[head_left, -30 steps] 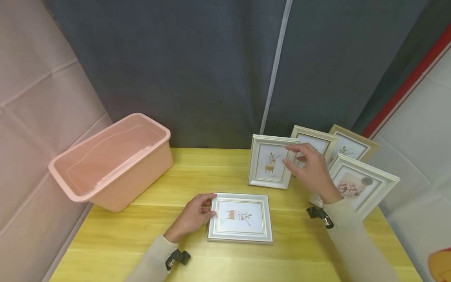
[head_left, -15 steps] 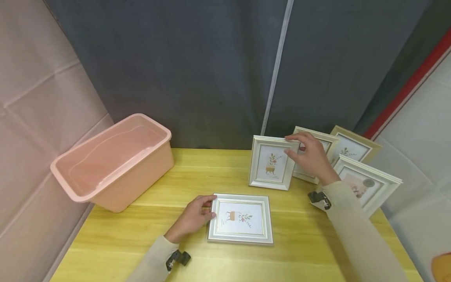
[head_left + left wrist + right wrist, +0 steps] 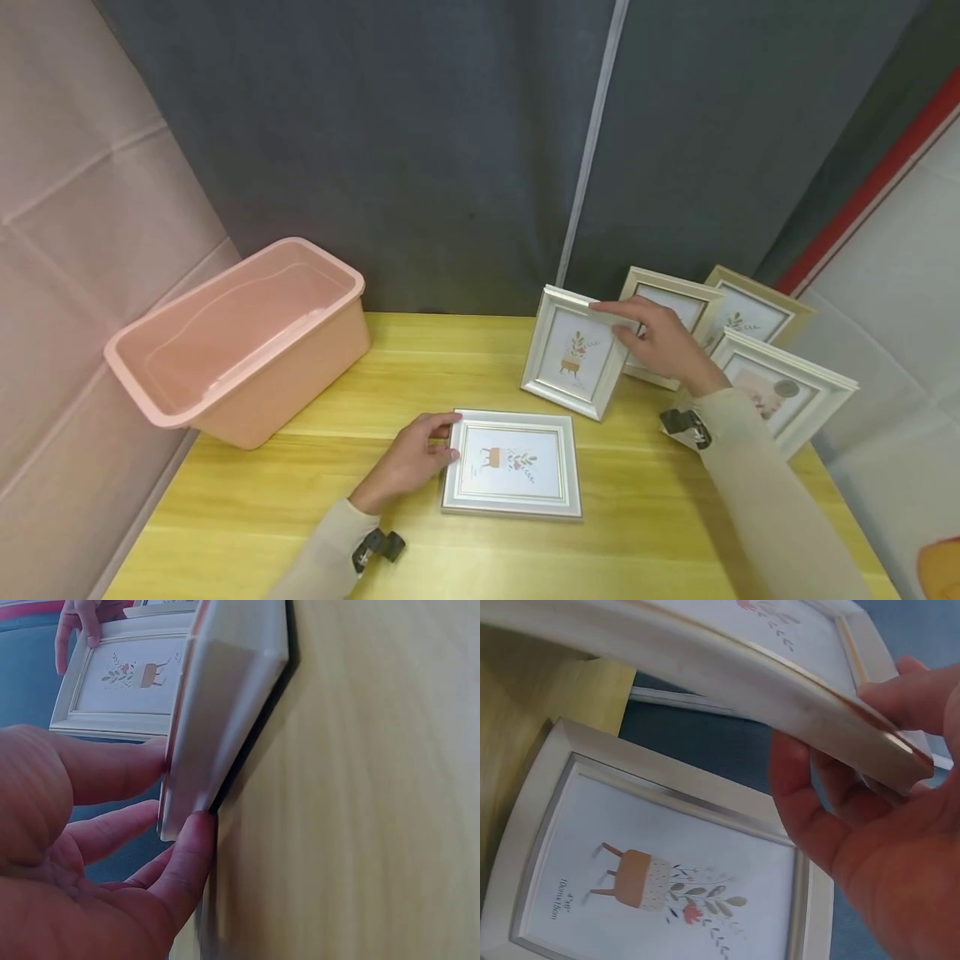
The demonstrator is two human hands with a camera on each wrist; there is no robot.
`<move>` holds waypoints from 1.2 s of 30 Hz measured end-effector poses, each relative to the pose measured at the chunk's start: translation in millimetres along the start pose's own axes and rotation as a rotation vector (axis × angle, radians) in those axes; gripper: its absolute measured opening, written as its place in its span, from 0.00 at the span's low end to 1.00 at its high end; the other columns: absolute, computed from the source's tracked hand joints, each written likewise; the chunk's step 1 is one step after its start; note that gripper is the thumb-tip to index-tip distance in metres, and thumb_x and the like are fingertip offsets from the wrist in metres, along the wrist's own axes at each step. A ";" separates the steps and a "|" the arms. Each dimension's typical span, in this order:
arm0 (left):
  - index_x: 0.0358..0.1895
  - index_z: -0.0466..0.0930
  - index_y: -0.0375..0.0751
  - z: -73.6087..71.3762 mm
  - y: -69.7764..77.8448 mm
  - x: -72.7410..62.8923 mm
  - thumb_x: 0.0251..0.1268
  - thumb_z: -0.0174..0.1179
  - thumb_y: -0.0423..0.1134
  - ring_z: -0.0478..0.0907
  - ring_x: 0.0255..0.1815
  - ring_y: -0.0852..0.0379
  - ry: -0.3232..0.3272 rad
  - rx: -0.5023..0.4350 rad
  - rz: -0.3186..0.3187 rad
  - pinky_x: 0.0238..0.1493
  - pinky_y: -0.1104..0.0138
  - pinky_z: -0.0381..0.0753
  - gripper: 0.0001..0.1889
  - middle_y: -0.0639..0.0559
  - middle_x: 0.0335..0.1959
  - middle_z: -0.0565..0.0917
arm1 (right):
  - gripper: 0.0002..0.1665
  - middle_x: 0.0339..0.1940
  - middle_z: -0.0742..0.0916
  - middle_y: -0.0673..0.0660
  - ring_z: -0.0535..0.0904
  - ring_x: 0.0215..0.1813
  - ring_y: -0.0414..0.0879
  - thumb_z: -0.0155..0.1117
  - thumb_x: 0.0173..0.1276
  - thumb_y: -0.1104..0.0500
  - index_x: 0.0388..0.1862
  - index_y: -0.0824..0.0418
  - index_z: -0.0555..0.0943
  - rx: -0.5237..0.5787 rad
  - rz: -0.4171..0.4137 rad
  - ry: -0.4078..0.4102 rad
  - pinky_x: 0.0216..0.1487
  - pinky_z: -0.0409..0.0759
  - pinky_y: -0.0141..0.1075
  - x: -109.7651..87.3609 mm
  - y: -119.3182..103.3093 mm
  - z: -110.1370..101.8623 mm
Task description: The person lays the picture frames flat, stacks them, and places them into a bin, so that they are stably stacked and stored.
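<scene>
A white picture frame [image 3: 512,465] with a plant-pot print lies face up on the table. My left hand [image 3: 411,457] holds its left end, the thumb at the face and a finger at the far corner; in the left wrist view the fingers [image 3: 193,844] meet the frame's side [image 3: 221,712]. A second white picture frame [image 3: 577,354], with the same print, stands tilted behind. My right hand [image 3: 660,337] pinches its upper right corner, and in the right wrist view the thumb [image 3: 911,697] lies on its face with fingers behind.
To the right stand a cream picture frame [image 3: 670,300], a tan-edged one [image 3: 750,310] and a white blossom-print frame [image 3: 776,392]. A pink plastic bin [image 3: 277,379] is at the left. A dark curtain [image 3: 420,167] hangs behind the yellow wooden table [image 3: 247,517].
My right hand has taken hold of the standing white frame by its upper corner and tilted it. Its lower edge has shifted slightly forward. My left hand stays on the lying frame.
</scene>
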State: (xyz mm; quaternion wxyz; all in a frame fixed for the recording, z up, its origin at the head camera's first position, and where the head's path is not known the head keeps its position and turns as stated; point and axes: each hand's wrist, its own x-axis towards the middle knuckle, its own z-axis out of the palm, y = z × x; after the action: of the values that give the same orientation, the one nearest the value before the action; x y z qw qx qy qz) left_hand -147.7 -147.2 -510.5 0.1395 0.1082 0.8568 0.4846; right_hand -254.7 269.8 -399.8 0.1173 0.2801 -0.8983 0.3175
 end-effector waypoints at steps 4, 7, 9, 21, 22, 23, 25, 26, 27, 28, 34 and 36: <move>0.75 0.74 0.44 1.0 -0.6 0.0 0.75 0.65 0.33 0.77 0.66 0.44 0.001 -0.002 -0.003 0.62 0.56 0.86 0.28 0.40 0.69 0.76 | 0.27 0.44 0.86 0.55 0.70 0.38 0.42 0.57 0.77 0.72 0.67 0.50 0.86 0.006 -0.017 -0.015 0.39 0.72 0.34 -2.0 -3.2 -1.4; 0.76 0.74 0.44 2.1 -1.1 -0.6 0.75 0.64 0.33 0.77 0.67 0.44 0.001 0.009 0.000 0.64 0.54 0.85 0.28 0.41 0.69 0.76 | 0.27 0.44 0.85 0.55 0.70 0.36 0.42 0.55 0.78 0.72 0.67 0.52 0.85 0.002 -0.021 0.012 0.38 0.72 0.33 -4.4 -5.4 -2.3; 0.76 0.74 0.44 2.2 -0.8 -1.1 0.75 0.64 0.33 0.77 0.68 0.43 0.003 0.014 -0.002 0.64 0.53 0.84 0.28 0.41 0.69 0.76 | 0.27 0.45 0.84 0.55 0.69 0.35 0.41 0.55 0.78 0.72 0.67 0.53 0.85 0.005 -0.025 0.051 0.37 0.71 0.32 -6.4 -6.8 -2.6; 0.73 0.77 0.51 -2.2 17.3 -1.3 0.74 0.67 0.39 0.79 0.65 0.45 0.095 -0.005 -0.011 0.59 0.54 0.87 0.26 0.46 0.70 0.78 | 0.24 0.45 0.83 0.56 0.64 0.28 0.37 0.59 0.77 0.72 0.67 0.59 0.84 0.148 -0.014 0.168 0.21 0.67 0.29 -22.6 -24.3 -4.6; 0.73 0.77 0.50 -2.6 19.5 -0.6 0.74 0.67 0.40 0.79 0.65 0.45 0.102 -0.004 0.000 0.60 0.54 0.86 0.26 0.47 0.69 0.78 | 0.25 0.47 0.84 0.56 0.65 0.27 0.37 0.59 0.77 0.72 0.68 0.59 0.84 0.155 -0.003 0.176 0.21 0.67 0.29 -24.5 -26.0 -4.1; 0.73 0.77 0.50 -3.3 22.0 0.2 0.75 0.67 0.41 0.80 0.65 0.46 0.109 -0.007 0.010 0.60 0.54 0.86 0.26 0.48 0.69 0.79 | 0.25 0.49 0.84 0.56 0.65 0.27 0.37 0.59 0.77 0.72 0.68 0.58 0.84 0.163 0.008 0.183 0.21 0.67 0.29 -26.3 -27.6 -3.6; 0.72 0.77 0.48 -4.8 27.3 2.3 0.75 0.67 0.42 0.80 0.64 0.48 0.119 -0.025 0.038 0.61 0.54 0.85 0.25 0.48 0.69 0.80 | 0.25 0.52 0.85 0.55 0.66 0.26 0.37 0.59 0.77 0.71 0.69 0.58 0.83 0.175 0.026 0.197 0.20 0.67 0.29 -29.2 -30.7 -2.6; 0.72 0.77 0.48 -5.6 30.2 3.3 0.75 0.67 0.43 0.80 0.64 0.49 0.126 -0.040 0.053 0.61 0.55 0.85 0.25 0.48 0.69 0.80 | 0.25 0.53 0.85 0.55 0.67 0.26 0.37 0.59 0.77 0.71 0.69 0.57 0.83 0.179 0.032 0.202 0.21 0.68 0.29 -30.5 -32.3 -2.1; 0.72 0.78 0.48 -6.5 32.9 4.5 0.75 0.67 0.43 0.80 0.64 0.50 0.133 -0.053 0.069 0.61 0.57 0.85 0.25 0.48 0.69 0.80 | 0.25 0.54 0.85 0.55 0.67 0.25 0.37 0.59 0.78 0.70 0.69 0.56 0.83 0.183 0.038 0.203 0.20 0.68 0.29 -31.8 -34.2 -1.6; 0.71 0.78 0.48 -7.3 36.3 5.7 0.75 0.67 0.43 0.79 0.64 0.50 0.139 -0.072 0.085 0.61 0.58 0.85 0.24 0.49 0.68 0.81 | 0.24 0.55 0.85 0.55 0.68 0.25 0.37 0.60 0.78 0.70 0.69 0.56 0.83 0.189 0.041 0.204 0.20 0.68 0.30 -33.2 -35.8 -0.9; 0.71 0.77 0.46 -8.7 56.2 17.0 0.74 0.68 0.43 0.79 0.65 0.46 0.142 -0.140 0.204 0.60 0.62 0.85 0.25 0.52 0.67 0.81 | 0.25 0.56 0.86 0.56 0.68 0.24 0.36 0.60 0.77 0.72 0.68 0.58 0.83 0.236 0.014 0.207 0.18 0.67 0.30 -42.2 -46.6 4.9; 0.73 0.75 0.44 -7.5 60.7 20.7 0.74 0.68 0.44 0.78 0.66 0.44 0.113 -0.156 0.238 0.62 0.61 0.84 0.28 0.51 0.68 0.81 | 0.25 0.56 0.86 0.56 0.69 0.24 0.35 0.60 0.76 0.73 0.68 0.60 0.83 0.273 -0.012 0.205 0.17 0.67 0.30 -44.6 -51.0 7.8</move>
State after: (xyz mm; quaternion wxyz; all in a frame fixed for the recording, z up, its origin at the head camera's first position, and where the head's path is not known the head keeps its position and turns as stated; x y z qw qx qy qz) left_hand -166.7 -115.8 -457.5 0.0405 0.1702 0.8043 0.5679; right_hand -189.1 251.3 -397.4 0.1712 0.2647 -0.8285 0.4627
